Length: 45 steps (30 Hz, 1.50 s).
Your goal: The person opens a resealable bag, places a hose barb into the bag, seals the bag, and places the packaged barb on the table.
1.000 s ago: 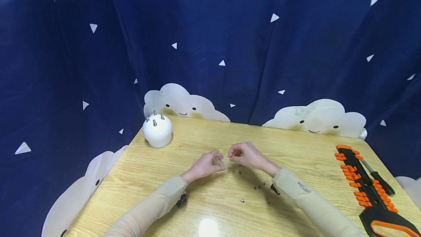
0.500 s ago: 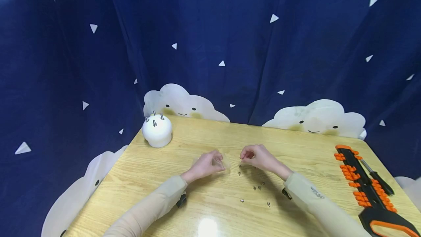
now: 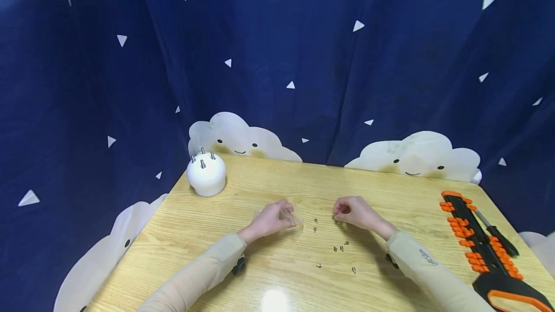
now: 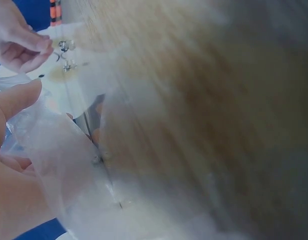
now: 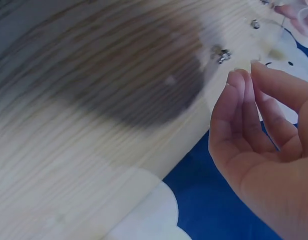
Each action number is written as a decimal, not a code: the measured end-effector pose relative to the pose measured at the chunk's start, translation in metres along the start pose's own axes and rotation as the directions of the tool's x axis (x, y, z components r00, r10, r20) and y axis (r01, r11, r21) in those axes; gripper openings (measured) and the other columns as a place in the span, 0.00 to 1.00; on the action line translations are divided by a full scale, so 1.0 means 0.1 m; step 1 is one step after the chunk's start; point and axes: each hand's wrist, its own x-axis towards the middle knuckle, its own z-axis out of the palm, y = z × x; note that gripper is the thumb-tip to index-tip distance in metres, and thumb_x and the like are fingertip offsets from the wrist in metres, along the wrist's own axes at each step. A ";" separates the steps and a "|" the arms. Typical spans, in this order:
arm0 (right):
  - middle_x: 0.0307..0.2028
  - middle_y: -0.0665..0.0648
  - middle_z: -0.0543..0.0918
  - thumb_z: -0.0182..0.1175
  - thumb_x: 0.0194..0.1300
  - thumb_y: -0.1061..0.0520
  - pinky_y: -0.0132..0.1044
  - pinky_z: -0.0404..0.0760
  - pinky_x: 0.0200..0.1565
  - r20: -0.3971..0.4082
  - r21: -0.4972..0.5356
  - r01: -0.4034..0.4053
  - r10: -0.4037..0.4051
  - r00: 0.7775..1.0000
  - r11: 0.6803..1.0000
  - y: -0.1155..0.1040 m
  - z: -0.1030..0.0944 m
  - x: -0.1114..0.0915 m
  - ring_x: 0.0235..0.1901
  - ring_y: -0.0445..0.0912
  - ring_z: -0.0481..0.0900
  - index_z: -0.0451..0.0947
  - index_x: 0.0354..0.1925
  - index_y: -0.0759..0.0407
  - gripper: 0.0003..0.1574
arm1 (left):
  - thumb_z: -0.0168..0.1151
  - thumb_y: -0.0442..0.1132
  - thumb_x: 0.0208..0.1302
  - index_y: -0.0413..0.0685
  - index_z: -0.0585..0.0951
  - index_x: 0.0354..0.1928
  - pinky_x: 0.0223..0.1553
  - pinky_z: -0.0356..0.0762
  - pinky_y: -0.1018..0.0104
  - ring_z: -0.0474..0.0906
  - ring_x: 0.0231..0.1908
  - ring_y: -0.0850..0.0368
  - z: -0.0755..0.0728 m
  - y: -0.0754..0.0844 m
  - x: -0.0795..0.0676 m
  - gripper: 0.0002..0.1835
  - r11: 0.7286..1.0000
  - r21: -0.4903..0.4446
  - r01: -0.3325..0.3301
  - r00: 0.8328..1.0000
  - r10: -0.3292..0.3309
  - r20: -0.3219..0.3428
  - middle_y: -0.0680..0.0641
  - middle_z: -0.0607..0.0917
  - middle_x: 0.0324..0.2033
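My left hand (image 3: pixel 270 218) grips a crumpled clear plastic bag (image 4: pixel 48 145) above the middle of the table. Thumb and fingers pinch the bag near its top, and it hangs across much of the left wrist view. My right hand (image 3: pixel 355 212) is to the right of it, low over the wood, fingers curled and tips drawn together. Nothing shows between those fingertips in the right wrist view. Right beside them lies a small metal screw (image 5: pixel 224 56). Several more screws, such as one screw (image 3: pixel 319 265) nearer me, are scattered between and in front of the hands.
A white rounded object (image 3: pixel 207 179) with several upright metal pins stands at the back left. Along the right edge lies a black and orange tool rack (image 3: pixel 477 235), with a screwdriver (image 3: pixel 498 237) on it. A blue curtain (image 3: pixel 277 52) hangs behind the table (image 3: pixel 243 172).
My right hand has moved right, away from the bag, to beside a screw on the table. My left hand has stayed in place with the bag.
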 end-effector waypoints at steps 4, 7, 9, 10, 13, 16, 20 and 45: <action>0.26 0.53 0.85 0.66 0.57 0.66 0.25 0.74 0.27 0.023 0.008 -0.031 0.030 0.999 1.000 0.07 0.01 -0.02 0.23 0.33 0.74 0.81 0.31 0.62 0.03 | 0.70 0.39 0.59 0.40 0.79 0.47 0.51 0.82 0.58 0.83 0.46 0.50 0.01 -0.01 0.00 0.17 1.000 0.000 -0.005 1.000 0.005 0.005 0.44 0.87 0.44; 0.26 0.55 0.85 0.67 0.57 0.67 0.25 0.74 0.26 0.042 0.013 -0.036 0.035 0.999 0.999 0.12 0.01 -0.02 0.23 0.35 0.74 0.81 0.32 0.62 0.03 | 0.70 0.39 0.59 0.40 0.78 0.47 0.51 0.82 0.59 0.83 0.46 0.51 0.01 -0.02 0.00 0.17 1.000 -0.006 -0.004 1.000 0.004 0.009 0.44 0.86 0.44; 0.26 0.55 0.85 0.67 0.56 0.67 0.25 0.75 0.27 0.045 0.019 -0.040 0.039 0.998 0.999 0.14 0.02 -0.03 0.24 0.35 0.75 0.81 0.31 0.62 0.04 | 0.70 0.39 0.59 0.40 0.78 0.47 0.50 0.82 0.60 0.83 0.46 0.51 0.02 -0.03 0.00 0.17 1.000 -0.013 -0.002 1.000 0.002 0.013 0.43 0.86 0.44; 0.26 0.54 0.85 0.67 0.56 0.67 0.25 0.75 0.27 0.045 0.021 -0.039 0.038 0.998 0.999 0.15 0.02 -0.03 0.24 0.35 0.75 0.81 0.31 0.61 0.04 | 0.70 0.39 0.59 0.40 0.78 0.47 0.50 0.82 0.60 0.83 0.46 0.51 0.02 -0.03 0.00 0.17 1.000 -0.014 0.001 1.000 -0.001 0.014 0.43 0.86 0.44; 0.25 0.51 0.85 0.67 0.55 0.66 0.25 0.74 0.27 0.041 0.029 -0.016 0.015 0.999 0.999 0.15 0.03 -0.03 0.24 0.33 0.74 0.82 0.31 0.60 0.04 | 0.70 0.39 0.59 0.40 0.78 0.47 0.49 0.82 0.61 0.83 0.45 0.51 0.02 -0.03 0.00 0.17 1.000 -0.012 0.002 1.000 -0.002 0.017 0.43 0.86 0.44; 0.24 0.48 0.84 0.67 0.54 0.66 0.24 0.73 0.27 0.029 0.029 0.036 -0.036 0.999 0.999 0.17 0.05 -0.04 0.24 0.32 0.73 0.82 0.30 0.60 0.04 | 0.70 0.39 0.59 0.41 0.78 0.47 0.49 0.82 0.62 0.83 0.45 0.51 0.02 -0.02 0.00 0.17 1.000 -0.002 0.002 1.000 -0.002 0.015 0.43 0.86 0.44; 0.23 0.48 0.84 0.68 0.54 0.65 0.25 0.73 0.27 0.033 0.014 0.048 -0.049 0.998 0.999 0.17 0.05 -0.03 0.24 0.31 0.73 0.82 0.29 0.59 0.03 | 0.70 0.39 0.59 0.41 0.78 0.47 0.49 0.81 0.62 0.83 0.45 0.51 0.01 -0.01 0.00 0.17 1.000 0.004 0.001 1.000 -0.001 0.012 0.43 0.86 0.44; 0.28 0.52 0.85 0.65 0.63 0.63 0.24 0.73 0.29 0.044 0.013 0.009 -0.010 0.999 1.000 0.11 0.06 0.01 0.26 0.31 0.71 0.79 0.32 0.58 0.04 | 0.70 0.39 0.58 0.40 0.78 0.50 0.53 0.82 0.56 0.83 0.47 0.49 0.00 -0.01 0.01 0.20 1.000 0.006 0.005 1.000 -0.005 0.021 0.41 0.85 0.49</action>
